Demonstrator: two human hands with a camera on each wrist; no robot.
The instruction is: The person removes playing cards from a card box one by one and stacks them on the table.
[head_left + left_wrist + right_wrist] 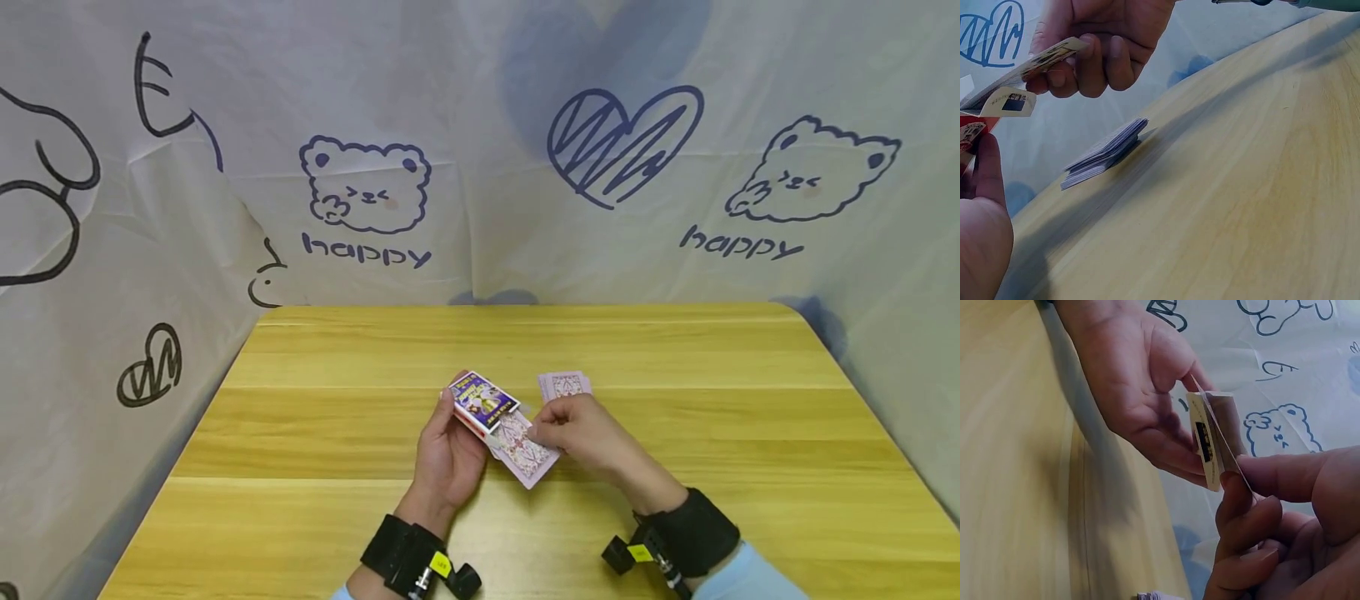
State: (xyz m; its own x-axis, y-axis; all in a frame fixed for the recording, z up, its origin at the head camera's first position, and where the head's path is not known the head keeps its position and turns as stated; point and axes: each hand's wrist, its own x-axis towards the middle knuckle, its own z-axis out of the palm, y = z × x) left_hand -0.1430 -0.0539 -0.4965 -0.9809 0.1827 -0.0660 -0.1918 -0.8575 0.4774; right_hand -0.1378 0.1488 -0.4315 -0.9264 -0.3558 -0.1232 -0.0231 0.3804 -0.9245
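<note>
My left hand [450, 454] holds a small playing-card box [482, 402] with a purple and yellow printed face, tilted above the table. The box's end flap [1013, 103] stands open toward the right hand. Between thumb and fingers, my right hand [581, 429] pinches a few pink-patterned playing cards [521, 450], which reach partly into the box's open end. Seen from the right wrist, these cards [1225, 434] are a thin edge-on layer beside the flap. A stack of cards [1105, 153] lies on the table just beyond the right hand, slightly fanned.
The wooden table [337, 517] has its back edge against a white cloth [480, 75] with drawn bears and hearts. Each wrist wears a black strap [690, 533] with a small camera.
</note>
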